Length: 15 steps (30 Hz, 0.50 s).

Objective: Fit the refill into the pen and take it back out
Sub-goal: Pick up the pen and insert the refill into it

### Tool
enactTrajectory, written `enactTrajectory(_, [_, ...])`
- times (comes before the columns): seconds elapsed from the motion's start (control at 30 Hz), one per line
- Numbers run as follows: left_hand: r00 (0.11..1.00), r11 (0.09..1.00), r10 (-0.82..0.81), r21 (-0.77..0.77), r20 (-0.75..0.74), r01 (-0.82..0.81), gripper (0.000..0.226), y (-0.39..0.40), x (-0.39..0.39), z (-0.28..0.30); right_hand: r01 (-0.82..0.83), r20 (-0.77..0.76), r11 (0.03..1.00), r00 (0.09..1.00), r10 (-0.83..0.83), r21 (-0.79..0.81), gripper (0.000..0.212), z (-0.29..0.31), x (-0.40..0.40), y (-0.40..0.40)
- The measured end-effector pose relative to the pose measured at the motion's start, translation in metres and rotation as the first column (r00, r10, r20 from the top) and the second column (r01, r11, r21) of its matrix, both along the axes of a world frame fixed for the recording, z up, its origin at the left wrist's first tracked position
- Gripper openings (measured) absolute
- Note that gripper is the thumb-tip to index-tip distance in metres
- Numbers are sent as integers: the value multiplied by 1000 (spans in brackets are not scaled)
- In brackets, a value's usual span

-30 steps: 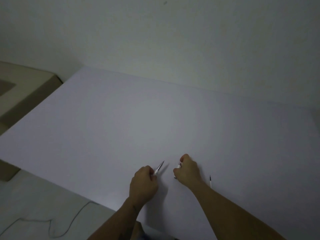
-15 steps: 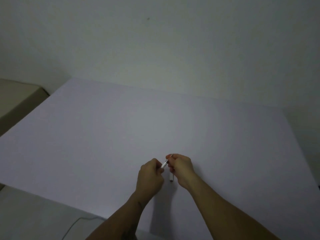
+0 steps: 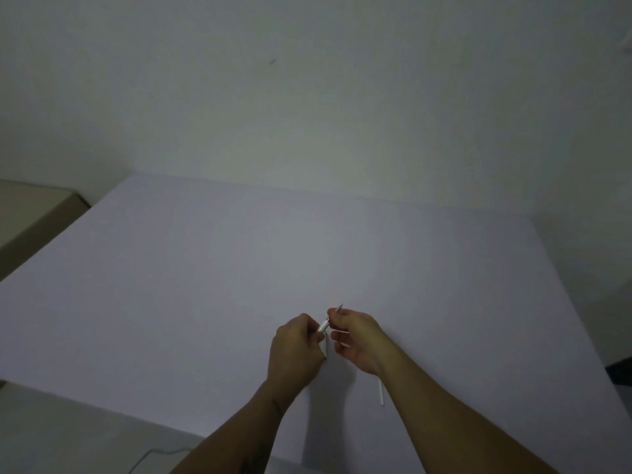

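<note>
A white pen (image 3: 323, 326) slants up and to the right between my two hands, low over the pale table (image 3: 205, 285). My left hand (image 3: 295, 348) is closed around its lower barrel. My right hand (image 3: 357, 336) pinches the upper end, and the grey pointed tip (image 3: 339, 306) sticks out past my fingers. Small white bits show inside my right palm; I cannot tell what they are. A thin white refill (image 3: 380, 393) lies on the table beside my right wrist, its upper part hidden by the forearm.
The table ends at a white wall (image 3: 307, 114) behind. A beige piece of furniture (image 3: 30, 213) stands off the left edge. A thin cable (image 3: 154, 453) lies on the floor at the lower left. Something dark (image 3: 620, 371) sits past the table's right edge.
My hands were apart a second ago, the left holding the pen. They have come together, and my right fingers now grip the pen's tip end.
</note>
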<state>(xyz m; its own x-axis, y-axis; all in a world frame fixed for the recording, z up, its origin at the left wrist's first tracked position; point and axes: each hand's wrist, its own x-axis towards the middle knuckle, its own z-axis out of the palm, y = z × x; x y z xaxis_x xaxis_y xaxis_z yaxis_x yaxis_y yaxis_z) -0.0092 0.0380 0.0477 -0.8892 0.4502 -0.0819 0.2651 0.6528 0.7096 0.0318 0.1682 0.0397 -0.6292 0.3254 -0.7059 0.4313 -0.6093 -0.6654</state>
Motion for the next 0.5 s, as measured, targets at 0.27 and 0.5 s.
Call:
enactTrajectory(0.27, [1000, 998, -13, -67, -17, 12, 9, 0, 9, 4, -31, -22, 999, 999, 31, 24, 23, 0, 9, 6])
enactTrajectory(0.5, [1000, 996, -20, -85, -8, 19, 10, 2, 16, 7, -5, 14, 997, 1000, 3, 78, 17, -2, 13, 5])
